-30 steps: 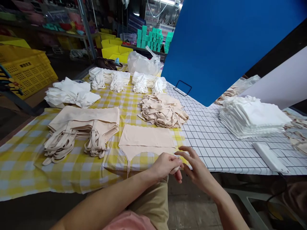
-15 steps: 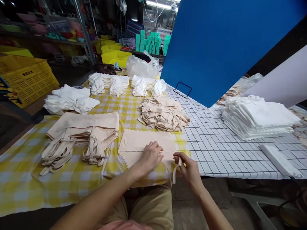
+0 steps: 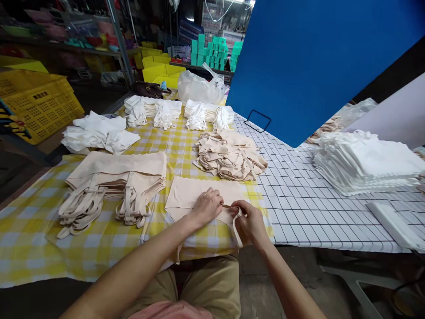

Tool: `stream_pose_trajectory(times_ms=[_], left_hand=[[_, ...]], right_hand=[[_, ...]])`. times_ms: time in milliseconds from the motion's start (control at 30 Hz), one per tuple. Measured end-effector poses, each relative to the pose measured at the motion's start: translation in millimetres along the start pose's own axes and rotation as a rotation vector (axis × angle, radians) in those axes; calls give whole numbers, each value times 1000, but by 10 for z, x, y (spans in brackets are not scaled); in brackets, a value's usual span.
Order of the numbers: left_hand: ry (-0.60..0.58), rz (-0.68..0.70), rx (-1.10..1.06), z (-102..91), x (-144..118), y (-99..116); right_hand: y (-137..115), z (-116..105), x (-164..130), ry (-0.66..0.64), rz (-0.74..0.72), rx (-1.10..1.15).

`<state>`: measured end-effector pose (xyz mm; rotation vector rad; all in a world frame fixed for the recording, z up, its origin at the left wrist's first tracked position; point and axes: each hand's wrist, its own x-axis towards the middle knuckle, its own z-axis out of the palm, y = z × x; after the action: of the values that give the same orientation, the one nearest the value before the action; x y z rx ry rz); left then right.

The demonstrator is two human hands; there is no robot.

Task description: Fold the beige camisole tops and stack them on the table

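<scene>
now the beige strap (image 3: 236, 223) sits pinched between right-hand fingers (image 3: 239, 212).

I see a yellow checked cloth (image 3: 29, 248) over the left of the table and a white grid cloth (image 3: 299, 208) over the right. A beige stack with straps (image 3: 113, 181) lies left, a loose beige heap (image 3: 230, 155) behind centre. White crumpled pieces (image 3: 98, 135) sit far left, 2 white piles (image 3: 156, 110) (image 3: 207, 116) along the back edge, a clear plastic bag (image 3: 201, 88) just behind them. A tall white folded stack (image 3: 368, 161) is on the right, a blue board (image 3: 315, 62) upright behind it. Yellow crates (image 3: 40, 104) stand left, teal boxes (image 3: 215, 51) far back.
</scene>
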<state>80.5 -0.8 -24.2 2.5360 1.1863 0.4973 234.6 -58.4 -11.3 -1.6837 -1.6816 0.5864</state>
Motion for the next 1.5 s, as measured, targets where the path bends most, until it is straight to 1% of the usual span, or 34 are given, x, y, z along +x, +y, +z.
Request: stream_pose_trajectory(times_ms=[100, 200, 367, 633, 767, 933, 1100, 1300, 1367, 1433, 1500], left_hand=[[-22, -60, -85, -15, 16, -17], [-36, -71, -112, -38, 22, -17], [-51, -68, -119, -49, 32, -17], [-79, -79, -132, -60, 52, -15], [-74, -72, -146, -48, 58, -31], [-72, -67, -149, -43, 65, -38], [-86, -80, -144, -51, 68, -35], [-86, -55, -110, -39, 72, -47], [-86, -55, -107, -35, 72, -48], [-78, -61, -123, -29, 72, -47], [-66, -73, -152, -22, 68, -49]], right_hand=[[-53, 41, 39, -8, -132, -122], [-81, 72, 76, -6, -193, -240], [-92, 90, 123, -39, -234, -373], [-35, 81, 181, -46, -333, -432], [-19, 40, 187, -95, -340, -454], [-33, 41, 177, -90, -324, -452], [-41, 82, 199, -84, -373, -477], [-106, 109, 218, -107, -399, -474], [-127, 131, 215, -102, -388, -422], [-139, 151, 200, -76, -348, -308], [-146, 152, 164, -15, -226, -133]])
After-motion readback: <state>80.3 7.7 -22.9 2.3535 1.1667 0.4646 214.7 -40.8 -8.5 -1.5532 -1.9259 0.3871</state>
